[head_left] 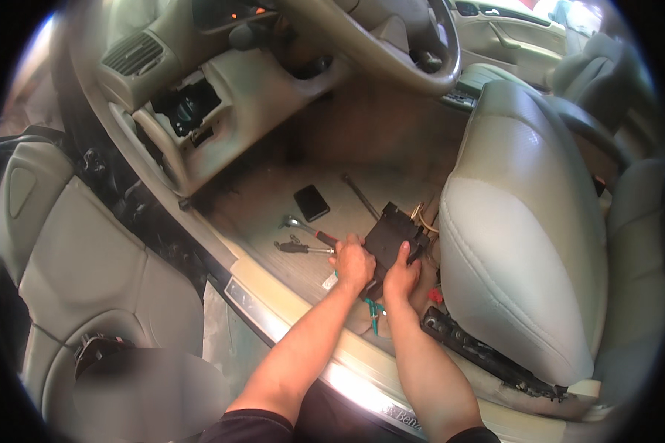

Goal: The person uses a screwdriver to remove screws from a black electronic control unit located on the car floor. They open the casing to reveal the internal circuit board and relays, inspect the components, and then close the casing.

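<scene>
The box (386, 241) is held between the left hand (353, 262), closed at its left edge, and the right hand (403, 280), thumb laid on top, over the floor (266, 192) near its seat-side edge. Grasping is judged complete, release not yet made; whether the wires (420, 214) beside it are joined cannot be told. Its long axis is directed obliquely from the sill (277, 299) inward, the far end inclined toward the seat (521, 221).

Our bare forearms (303, 343) reach forward, our left hand (354, 264) curled, our right hand (403, 279) near it, thumb (404, 253) extended.
</scene>
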A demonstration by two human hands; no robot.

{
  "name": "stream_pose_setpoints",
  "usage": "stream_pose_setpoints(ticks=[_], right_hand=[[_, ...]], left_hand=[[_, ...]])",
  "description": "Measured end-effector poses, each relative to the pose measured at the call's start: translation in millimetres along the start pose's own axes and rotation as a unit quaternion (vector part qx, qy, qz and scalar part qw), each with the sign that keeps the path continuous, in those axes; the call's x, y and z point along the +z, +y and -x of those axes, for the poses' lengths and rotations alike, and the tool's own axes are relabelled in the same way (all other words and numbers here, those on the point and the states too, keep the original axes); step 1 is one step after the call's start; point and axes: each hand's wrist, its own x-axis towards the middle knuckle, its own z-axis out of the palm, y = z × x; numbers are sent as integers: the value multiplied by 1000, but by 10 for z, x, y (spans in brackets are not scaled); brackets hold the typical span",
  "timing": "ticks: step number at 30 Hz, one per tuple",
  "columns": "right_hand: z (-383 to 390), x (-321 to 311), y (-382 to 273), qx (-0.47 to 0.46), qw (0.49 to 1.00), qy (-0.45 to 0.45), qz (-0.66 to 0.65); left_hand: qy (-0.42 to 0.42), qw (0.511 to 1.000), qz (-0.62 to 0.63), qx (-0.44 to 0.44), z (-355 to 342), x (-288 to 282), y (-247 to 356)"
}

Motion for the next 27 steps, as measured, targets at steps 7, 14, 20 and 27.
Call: stream_pose_setpoints(ticks=[7,14,20,27], right_hand=[[18,0,-51,43,999,3,3],[-32,12,35,86,996,6,4],[32,-60,-109,82,994,-48,-59],[105,-129,-362,104,992,-63,-35]], left_hand=[[-35,997,-33,58,5,-67,-29],[-23,1000,19,-1,-27,61,-41],[-35,999,9,7,-90,20,-60],[-58,998,11,15,-130,-63,-56]])
